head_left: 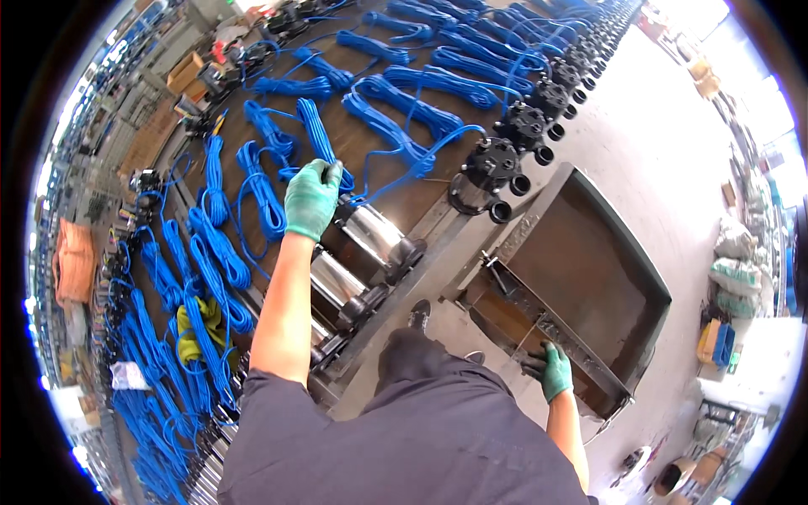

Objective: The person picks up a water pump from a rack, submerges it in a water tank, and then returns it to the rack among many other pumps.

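My left hand (pixel 311 200), in a green glove with dark fingertips, is closed on the near end of a bundled blue cable (pixel 315 126) on the bench. Just beyond its wrist lies a shiny steel pump (pixel 374 238) with a black end, on its side. A second steel pump (pixel 337 278) lies beside it, nearer my body. My right hand (pixel 551 372), gloved the same way, is held low at the right with its fingers apart and nothing visible in them. It is over the near edge of a dark metal tank (pixel 581 353) holding brownish liquid.
Many blue cable bundles (pixel 412 101) cover the brown bench. Upright pumps with black tops (pixel 492 164) line its right edge. A yellow-green cloth (pixel 200 328) lies among cables at left. White sacks (pixel 734 278) and a blue bin (pixel 722 345) stand at far right.
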